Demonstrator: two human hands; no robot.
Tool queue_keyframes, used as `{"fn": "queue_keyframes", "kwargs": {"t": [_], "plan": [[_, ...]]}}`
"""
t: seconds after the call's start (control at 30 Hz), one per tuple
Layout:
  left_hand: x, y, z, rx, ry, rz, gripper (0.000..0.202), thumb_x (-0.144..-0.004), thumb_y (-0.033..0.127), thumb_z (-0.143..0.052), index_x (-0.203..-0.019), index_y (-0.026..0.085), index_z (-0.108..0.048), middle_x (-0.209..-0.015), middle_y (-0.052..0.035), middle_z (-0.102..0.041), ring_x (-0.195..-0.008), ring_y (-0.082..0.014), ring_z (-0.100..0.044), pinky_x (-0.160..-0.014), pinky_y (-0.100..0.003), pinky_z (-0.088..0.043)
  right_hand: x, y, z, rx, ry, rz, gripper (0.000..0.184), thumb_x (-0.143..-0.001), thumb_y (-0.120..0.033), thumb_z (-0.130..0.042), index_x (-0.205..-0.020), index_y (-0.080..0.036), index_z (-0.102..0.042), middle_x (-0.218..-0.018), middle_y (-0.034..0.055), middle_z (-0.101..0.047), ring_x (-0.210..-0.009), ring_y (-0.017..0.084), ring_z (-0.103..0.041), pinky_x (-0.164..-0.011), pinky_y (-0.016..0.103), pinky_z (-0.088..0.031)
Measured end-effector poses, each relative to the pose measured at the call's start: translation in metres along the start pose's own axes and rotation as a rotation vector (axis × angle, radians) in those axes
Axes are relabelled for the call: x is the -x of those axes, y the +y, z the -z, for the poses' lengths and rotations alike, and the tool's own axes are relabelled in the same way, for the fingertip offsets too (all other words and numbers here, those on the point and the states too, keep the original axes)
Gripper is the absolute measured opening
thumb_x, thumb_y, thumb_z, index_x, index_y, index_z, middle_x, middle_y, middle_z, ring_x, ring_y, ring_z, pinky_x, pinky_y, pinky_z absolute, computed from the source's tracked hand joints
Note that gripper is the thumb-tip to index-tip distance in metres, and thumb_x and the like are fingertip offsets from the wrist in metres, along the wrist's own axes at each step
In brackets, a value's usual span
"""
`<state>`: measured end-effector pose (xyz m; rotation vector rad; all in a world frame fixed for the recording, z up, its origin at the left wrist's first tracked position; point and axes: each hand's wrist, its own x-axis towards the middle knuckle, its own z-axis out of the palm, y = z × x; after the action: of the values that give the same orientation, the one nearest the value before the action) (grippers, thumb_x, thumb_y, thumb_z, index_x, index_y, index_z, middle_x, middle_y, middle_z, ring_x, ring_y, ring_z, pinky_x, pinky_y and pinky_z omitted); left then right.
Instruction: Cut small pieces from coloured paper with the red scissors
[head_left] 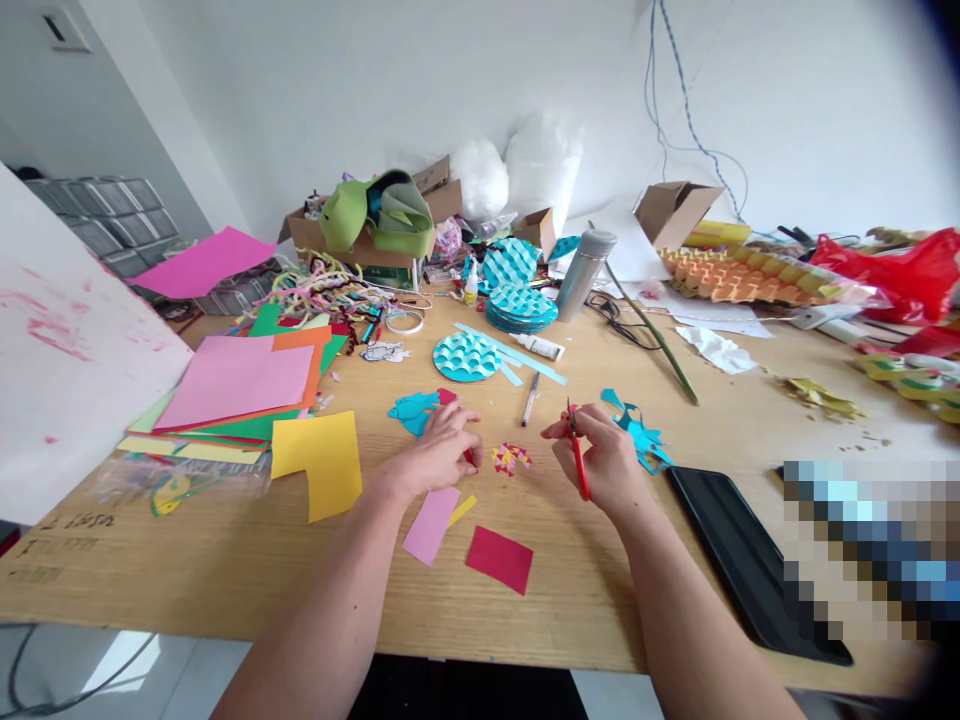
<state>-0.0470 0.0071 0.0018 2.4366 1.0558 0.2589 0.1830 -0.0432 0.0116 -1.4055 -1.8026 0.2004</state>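
My right hand (pixel 600 455) is closed around a pair of red-handled scissors (pixel 577 462), blades pointing up. My left hand (pixel 442 450) rests on the wooden table (pixel 225 560) with its fingers curled on a small red paper piece (pixel 469 456). Between the hands lies a little pile of red, yellow and pink paper snippets (pixel 511 458). A teal paper fish shape (pixel 414 410) lies just beyond my left hand. A pink strip (pixel 431 523), a yellow sliver (pixel 463 509) and a dark red square (pixel 500 558) lie near my left forearm.
A yellow sheet (pixel 319 460) and a stack of coloured sheets (pixel 240 385) sit at left. Teal patterned discs (pixel 466 356), a glue bottle (pixel 538 346), a pen (pixel 530 398), teal scraps (pixel 641 435) and a grey flask (pixel 585 272) lie beyond. A black tablet (pixel 742 560) lies at right.
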Motion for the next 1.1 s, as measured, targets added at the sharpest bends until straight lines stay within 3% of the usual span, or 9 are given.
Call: {"fn": "queue_keyframes", "kwargs": {"t": [0.1,0.2,0.3,0.57,0.77,1.1], "plan": [[0.0,-0.001,0.0,0.001,0.029,-0.027,0.008,-0.071,0.014,-0.069,-0.076,0.02,-0.067,-0.127,-0.0076,-0.049,-0.133,-0.0293,-0.028,-0.108,-0.046,-0.026,0.0,0.001,-0.001,-0.009,0.028,-0.005,0.017,-0.069,-0.008,-0.051,-0.07,-0.02,-0.064,-0.077,0.0054,-0.06,-0.073,0.02,-0.059,-0.067,0.032,-0.048],[-0.001,-0.004,0.001,-0.023,0.096,-0.047,0.008,-0.076,0.016,-0.065,-0.081,0.021,-0.067,-0.105,-0.0065,-0.057,-0.111,-0.0229,-0.046,-0.097,-0.037,-0.038,0.0,0.006,-0.001,0.0,0.082,0.003,0.017,-0.069,-0.01,-0.052,-0.07,-0.02,-0.065,-0.076,0.0047,-0.06,-0.074,0.02,-0.06,-0.067,0.032,-0.047],[-0.002,-0.004,0.005,-0.102,0.144,-0.037,0.012,-0.08,0.014,-0.058,-0.083,0.02,-0.067,-0.093,-0.0058,-0.058,-0.1,-0.0219,-0.048,-0.087,-0.033,-0.041,0.0,0.01,-0.001,0.009,0.108,0.006,0.017,-0.069,-0.01,-0.053,-0.071,-0.02,-0.067,-0.074,0.0042,-0.061,-0.073,0.02,-0.059,-0.066,0.031,-0.047],[-0.013,0.022,0.031,-0.39,-0.166,-0.21,0.017,-0.072,0.005,-0.06,-0.079,0.019,-0.068,-0.085,-0.0062,-0.062,-0.095,-0.0228,-0.049,-0.074,-0.029,-0.037,0.0,0.01,-0.002,-0.007,0.136,0.018,0.019,-0.068,-0.009,-0.053,-0.073,-0.02,-0.068,-0.073,0.0046,-0.062,-0.077,0.021,-0.06,-0.068,0.032,-0.048],[-0.026,0.019,0.035,-0.511,-0.353,-0.224,0.025,-0.066,0.0,-0.055,-0.079,0.018,-0.066,-0.087,-0.0061,-0.061,-0.092,-0.0213,-0.05,-0.07,-0.027,-0.035,-0.001,0.01,-0.002,-0.011,0.139,0.017,0.018,-0.067,-0.009,-0.053,-0.071,-0.019,-0.068,-0.073,0.0044,-0.062,-0.068,0.019,-0.059,-0.064,0.032,-0.048],[-0.04,0.009,0.032,-0.441,-0.449,-0.203,0.023,-0.059,0.002,-0.054,-0.071,0.019,-0.065,-0.084,-0.0069,-0.059,-0.085,-0.0213,-0.05,-0.065,-0.028,-0.032,-0.001,0.007,-0.001,-0.015,0.133,0.001,0.019,-0.067,-0.01,-0.053,-0.072,-0.018,-0.07,-0.074,0.0048,-0.061,-0.07,0.02,-0.059,-0.066,0.033,-0.048]]}}
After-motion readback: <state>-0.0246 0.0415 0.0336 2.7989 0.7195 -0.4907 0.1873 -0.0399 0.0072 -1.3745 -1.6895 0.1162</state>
